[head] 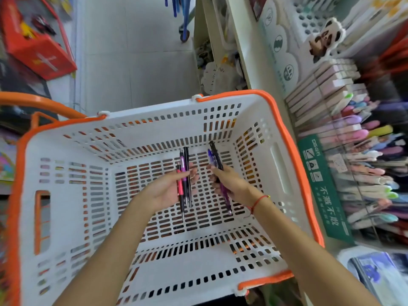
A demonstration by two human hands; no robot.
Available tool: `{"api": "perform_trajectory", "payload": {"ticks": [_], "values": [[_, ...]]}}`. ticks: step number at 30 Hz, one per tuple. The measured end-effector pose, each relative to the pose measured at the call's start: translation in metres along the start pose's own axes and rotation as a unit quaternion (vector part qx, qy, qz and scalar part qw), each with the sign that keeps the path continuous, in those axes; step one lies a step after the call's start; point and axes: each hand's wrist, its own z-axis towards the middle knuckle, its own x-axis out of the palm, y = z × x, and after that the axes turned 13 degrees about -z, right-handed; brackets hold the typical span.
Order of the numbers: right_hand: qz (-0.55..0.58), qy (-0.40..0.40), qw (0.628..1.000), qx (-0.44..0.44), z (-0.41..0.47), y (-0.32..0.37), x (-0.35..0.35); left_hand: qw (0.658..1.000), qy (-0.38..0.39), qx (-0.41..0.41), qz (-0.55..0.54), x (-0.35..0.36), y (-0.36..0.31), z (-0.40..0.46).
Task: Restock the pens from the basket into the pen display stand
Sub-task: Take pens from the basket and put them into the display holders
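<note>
basket: white slotted plastic basket (66, 195) with orange rim, seen from above; both forearms reach down into it.
left hand: left hand (170, 191) over the basket floor, palm turned up, fingers curled round a small bunch of pens.
left bunch: pen bunch (185, 184) lies across the palm, running roughly straight away from the camera; one pink, one purple-topped, one black. Tips stick out below the palm, caps above the fingers. Maybe a fourth pen in there, too blurred to count.
right hand: right hand (229, 184) just beside the left, not touching it; fingers wrapped round a second, smaller bunch.
right bunch: dark pens (215, 157), one blue-purple and one black at the top, tilted with tops leaning left; a purple end pokes out under the wrist side.
wrist: red string bracelet (257, 203) on the right wrist.
basket floor: no loose pens showing on the parts not hidden by hands.
display stand: pen display (364, 173) to the right of the basket, just beyond its rim, rows of pastel pens behind a green label strip (324, 186).
elsewhere: red box (37, 47) on the floor, upper left, well apart from the basket.
</note>
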Motion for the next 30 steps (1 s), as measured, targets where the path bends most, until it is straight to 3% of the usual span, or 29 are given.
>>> {"api": "perform_trajectory", "payload": {"ticks": [5,11,17,23,30], "values": [[-0.025,0.017,0.997,-0.065,-0.013,0.01,0.0,0.996,0.041,-0.035,0.066,0.003,0.003,-0.015],[-0.099,-0.005,0.993,-0.059,-0.008,0.012,0.0,0.987,0.086,-0.066,0.116,0.006,0.009,-0.017],[-0.127,0.045,0.988,-0.076,-0.015,0.014,-0.007,0.988,0.069,-0.075,0.116,0.008,0.013,-0.023],[-0.151,0.031,0.986,-0.058,-0.014,0.013,-0.018,0.994,0.036,-0.048,0.088,-0.004,0.009,-0.028],[-0.216,0.066,0.972,-0.071,-0.018,0.025,-0.009,0.975,0.065,-0.105,0.187,0.003,0.009,-0.029]]}}
